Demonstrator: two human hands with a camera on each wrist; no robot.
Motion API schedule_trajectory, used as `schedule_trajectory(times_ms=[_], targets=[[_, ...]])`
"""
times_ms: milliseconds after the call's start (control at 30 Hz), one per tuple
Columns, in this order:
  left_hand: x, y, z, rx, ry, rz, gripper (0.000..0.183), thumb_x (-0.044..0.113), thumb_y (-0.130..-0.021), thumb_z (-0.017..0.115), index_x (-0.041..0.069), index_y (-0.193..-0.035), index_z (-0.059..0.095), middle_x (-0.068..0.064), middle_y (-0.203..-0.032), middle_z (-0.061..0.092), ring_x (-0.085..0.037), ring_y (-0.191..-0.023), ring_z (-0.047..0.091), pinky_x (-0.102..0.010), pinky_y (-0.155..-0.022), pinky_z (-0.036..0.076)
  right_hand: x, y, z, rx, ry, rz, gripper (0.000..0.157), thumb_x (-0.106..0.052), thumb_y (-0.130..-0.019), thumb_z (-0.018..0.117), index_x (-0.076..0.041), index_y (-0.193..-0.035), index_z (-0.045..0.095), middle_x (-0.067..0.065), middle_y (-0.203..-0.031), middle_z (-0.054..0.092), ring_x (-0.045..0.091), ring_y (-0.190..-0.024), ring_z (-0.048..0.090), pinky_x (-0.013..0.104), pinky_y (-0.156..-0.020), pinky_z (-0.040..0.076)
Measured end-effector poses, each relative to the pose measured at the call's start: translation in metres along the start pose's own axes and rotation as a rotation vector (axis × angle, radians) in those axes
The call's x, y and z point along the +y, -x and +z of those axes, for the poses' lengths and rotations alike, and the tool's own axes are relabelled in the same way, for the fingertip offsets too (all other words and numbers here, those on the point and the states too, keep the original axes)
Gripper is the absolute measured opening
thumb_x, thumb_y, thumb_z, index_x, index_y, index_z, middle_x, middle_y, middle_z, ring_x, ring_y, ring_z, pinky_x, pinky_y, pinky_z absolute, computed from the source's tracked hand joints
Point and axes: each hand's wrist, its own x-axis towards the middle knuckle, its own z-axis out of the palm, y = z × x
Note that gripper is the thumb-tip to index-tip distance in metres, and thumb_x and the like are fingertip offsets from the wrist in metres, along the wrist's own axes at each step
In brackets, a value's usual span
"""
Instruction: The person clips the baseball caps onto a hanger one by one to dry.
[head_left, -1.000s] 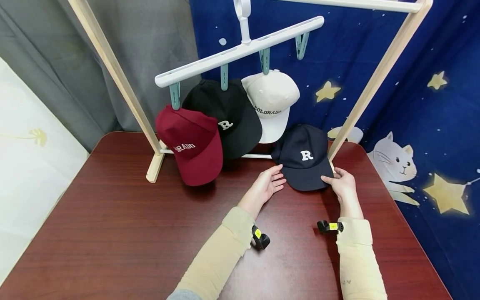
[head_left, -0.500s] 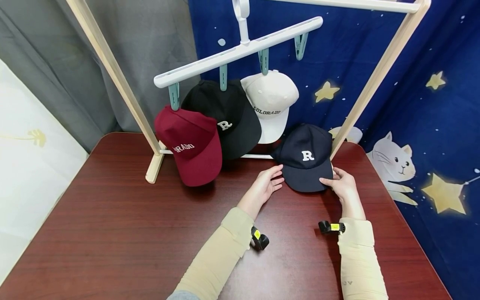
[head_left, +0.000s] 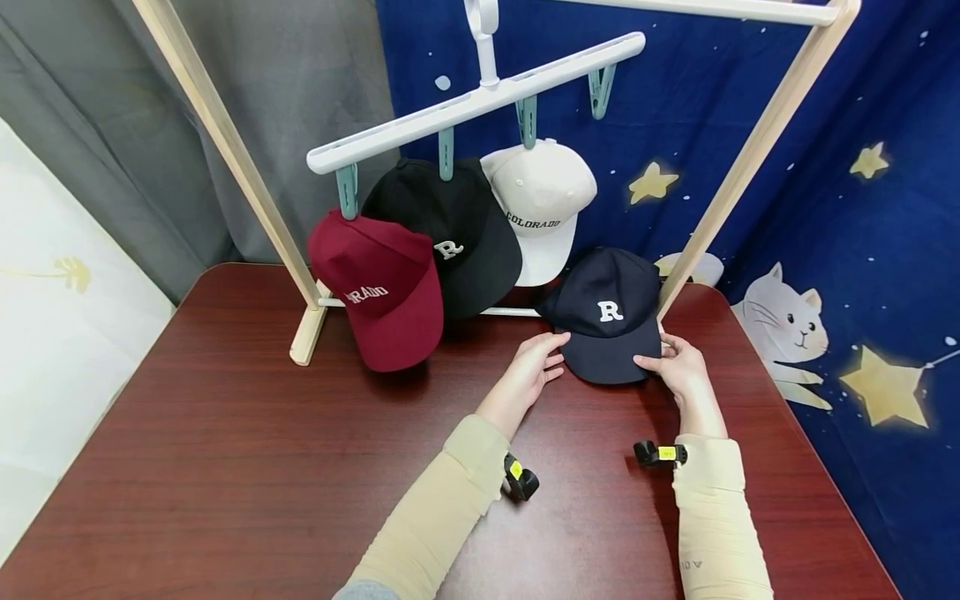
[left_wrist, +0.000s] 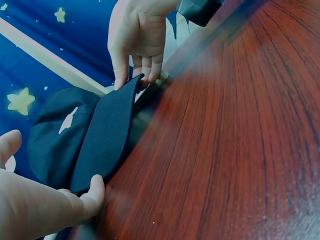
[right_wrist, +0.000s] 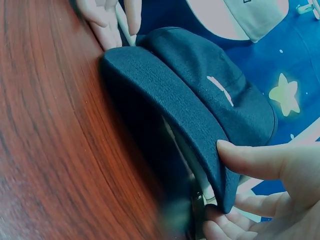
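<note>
A navy baseball cap (head_left: 606, 317) with a white R stands at the right of the table, its brim toward me. My right hand (head_left: 681, 368) pinches the brim's right side; the right wrist view shows the thumb (right_wrist: 245, 159) on top and fingers beneath. My left hand (head_left: 528, 373), fingers loosely extended, is at the brim's left edge. In the left wrist view its fingertips (left_wrist: 95, 192) touch that edge. A maroon cap (head_left: 382, 292), a black cap (head_left: 468, 237) and a white cap (head_left: 543, 204) hang from clips on a white hanger (head_left: 420, 127).
A rack with wooden posts (head_left: 757, 162) and a white lower rail (head_left: 510, 312) surrounds the hanging caps. One green clip (head_left: 601, 90) at the hanger's right end holds nothing. The brown table (head_left: 247, 467) extends in front, with curtains behind.
The navy cap shifts slightly right, then back left, with my right hand on its brim. My left fingertips have moved slightly closer over the brim's left edge. The hanging caps stay put.
</note>
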Motion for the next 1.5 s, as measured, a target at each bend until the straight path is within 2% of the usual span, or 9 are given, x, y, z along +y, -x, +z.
schedule_trajectory(times_ms=[267,500,733,900,1167,1333,1500], targets=[[-0.002,0.002,-0.002,0.015,-0.028,0.017,0.070,0.016,-0.086,0.067,-0.005,-0.144,0.032,-0.017,-0.142,0.042,-0.035,-0.122,0.046,-0.042,-0.097,0.042,-0.002,0.002,-0.001,-0.032,-0.072,-0.006,0.074,-0.008,-0.083,0.074,0.006,-0.144,0.033,0.014,-0.112,0.052,0.002,-0.079,0.051,0.014,-0.068,0.045],[-0.002,0.003,-0.003,0.040,-0.112,0.053,0.061,0.011,-0.087,0.066,-0.008,-0.139,0.040,-0.017,-0.135,0.049,-0.028,-0.108,0.053,-0.039,-0.091,0.046,-0.003,0.002,-0.002,-0.048,-0.082,-0.016,0.070,-0.005,-0.086,0.070,0.008,-0.143,0.031,0.019,-0.125,0.046,0.001,-0.079,0.049,0.018,-0.065,0.044],[-0.006,0.001,-0.003,0.054,-0.178,0.094,0.052,0.008,-0.087,0.066,-0.007,-0.134,0.048,-0.016,-0.123,0.057,-0.023,-0.095,0.056,-0.035,-0.085,0.049,-0.004,0.004,-0.005,-0.047,-0.080,-0.026,0.064,-0.006,-0.087,0.068,0.011,-0.139,0.034,0.021,-0.125,0.047,-0.003,-0.069,0.051,0.023,-0.064,0.046],[-0.007,0.002,-0.003,0.056,-0.198,0.111,0.049,0.007,-0.087,0.066,-0.006,-0.131,0.051,-0.015,-0.117,0.061,-0.020,-0.087,0.056,-0.037,-0.083,0.049,-0.004,0.004,-0.007,-0.040,-0.094,-0.029,0.063,-0.007,-0.088,0.068,0.012,-0.138,0.035,0.015,-0.116,0.051,-0.002,-0.067,0.052,0.023,-0.064,0.047],[-0.005,0.006,-0.003,0.058,-0.260,0.152,0.047,0.003,-0.085,0.067,-0.006,-0.128,0.053,-0.018,-0.116,0.063,-0.021,-0.079,0.063,-0.038,-0.082,0.052,-0.003,0.004,-0.011,-0.047,-0.177,-0.041,0.057,-0.003,-0.086,0.070,0.013,-0.131,0.040,-0.005,-0.087,0.055,0.000,-0.063,0.055,0.022,-0.062,0.049],[-0.003,0.008,-0.002,0.051,-0.266,0.165,0.045,0.001,-0.084,0.069,-0.003,-0.127,0.055,-0.015,-0.105,0.063,-0.019,-0.070,0.064,-0.039,-0.078,0.054,-0.004,0.006,-0.016,-0.068,-0.249,-0.049,0.051,0.001,-0.085,0.068,0.013,-0.126,0.041,-0.005,-0.084,0.056,0.002,-0.062,0.056,0.021,-0.061,0.050],[-0.002,0.009,-0.001,0.037,-0.276,0.170,0.045,0.003,-0.085,0.069,0.002,-0.128,0.056,-0.013,-0.097,0.064,-0.023,-0.068,0.068,-0.035,-0.070,0.056,-0.005,0.008,-0.019,-0.098,-0.319,-0.055,0.043,0.003,-0.085,0.068,0.010,-0.119,0.043,-0.004,-0.083,0.056,0.004,-0.061,0.056,0.021,-0.059,0.049]])
